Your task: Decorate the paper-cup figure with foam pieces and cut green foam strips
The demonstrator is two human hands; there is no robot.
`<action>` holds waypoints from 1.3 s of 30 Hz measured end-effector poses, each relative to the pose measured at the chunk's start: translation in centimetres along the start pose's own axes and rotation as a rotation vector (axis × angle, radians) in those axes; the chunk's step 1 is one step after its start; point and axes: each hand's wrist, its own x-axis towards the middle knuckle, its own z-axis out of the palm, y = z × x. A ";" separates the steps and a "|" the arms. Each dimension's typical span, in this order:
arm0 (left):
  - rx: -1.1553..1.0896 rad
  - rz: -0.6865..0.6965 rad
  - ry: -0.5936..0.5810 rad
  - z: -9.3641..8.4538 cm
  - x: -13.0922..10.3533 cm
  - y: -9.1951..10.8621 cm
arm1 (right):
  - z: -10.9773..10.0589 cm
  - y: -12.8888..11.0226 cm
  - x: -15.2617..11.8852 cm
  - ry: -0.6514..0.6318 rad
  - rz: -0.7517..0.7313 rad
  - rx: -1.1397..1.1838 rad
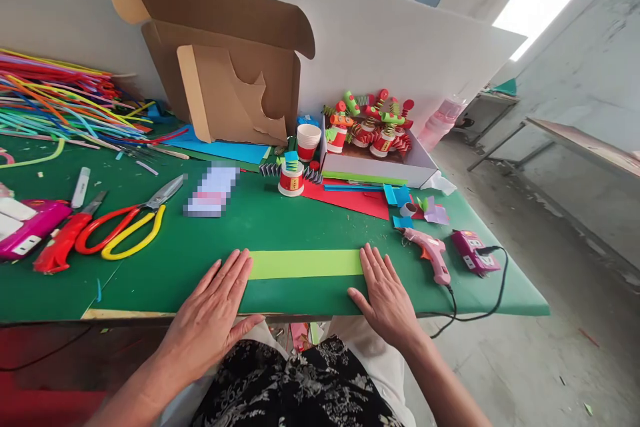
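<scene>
A long strip of light green paper (306, 264) lies flat on the green tabletop near its front edge. My left hand (215, 310) rests with fingers stretched out over the strip's left end. Over the right end lies my right hand (383, 290), also flat, thumb spread away from the fingers. Both ends of the strip are hidden under my fingers. Beyond the strip stands a small figure made from a red and white paper cup (291, 180), with folded dark paper arms and a blue folded piece on top.
Scissors (137, 217) and a red-handled cutter (67, 233) lie left. A pink glue gun (427, 253) and corded purple power box (475, 252) sit right. Behind are an open cardboard box (225, 33), a box of cup figures (380, 167), stacked cups (309, 142) and colourful pipe cleaners (60, 103).
</scene>
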 end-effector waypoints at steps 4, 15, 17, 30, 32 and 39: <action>0.009 -0.001 0.020 0.0 -0.8 -0.6 | 0.0 0.5 -0.7 -0.004 0.054 -0.011; -0.132 -0.062 0.078 -0.7 0.8 -1.9 | -2.7 -1.8 -0.9 0.073 0.147 0.150; -0.199 0.005 0.065 -0.4 2.3 0.0 | -3.1 -4.4 0.5 0.042 0.047 0.225; -0.201 0.150 0.071 1.5 2.4 3.8 | -2.3 -7.6 1.8 -0.123 -0.072 0.291; -0.214 0.121 0.049 1.2 1.9 3.3 | -2.3 -6.6 1.4 -0.129 -0.056 0.260; -0.196 0.074 0.039 0.9 -0.3 0.9 | -1.6 -3.3 -0.7 -0.083 0.041 0.146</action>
